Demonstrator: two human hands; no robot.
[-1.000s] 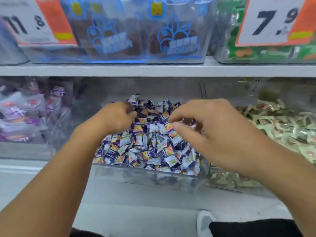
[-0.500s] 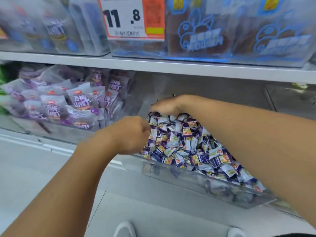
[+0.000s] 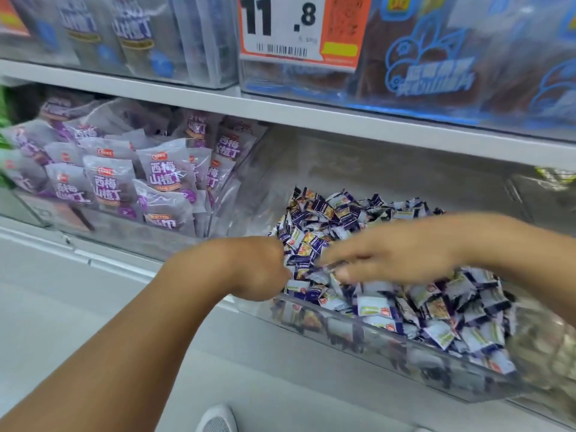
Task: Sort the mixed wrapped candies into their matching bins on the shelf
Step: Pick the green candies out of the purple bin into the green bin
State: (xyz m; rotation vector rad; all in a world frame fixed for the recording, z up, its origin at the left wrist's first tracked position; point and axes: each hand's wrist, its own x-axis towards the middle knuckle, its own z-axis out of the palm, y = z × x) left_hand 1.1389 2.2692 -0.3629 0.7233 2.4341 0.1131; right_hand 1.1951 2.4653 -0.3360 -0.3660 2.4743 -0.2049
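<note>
Far left, lower shelf: purple packets [image 3: 112,182] standing in a clear bin. Above, centre: price tag [image 3: 299,26] reading 11.8 on an upper bin. Left hand [image 3: 258,269], fingers curled into a fist at the near left corner of the candy bin [image 3: 389,344]; contents of the fist not visible. Candies [image 3: 358,219], small purple-and-white wraps, heaped in that bin. Right hand [image 3: 396,254] over the heap, blurred, fingers apparently extended toward the left hand, touching the top wraps. Below, centre: shoe toe [image 3: 218,419] on floor.
</note>
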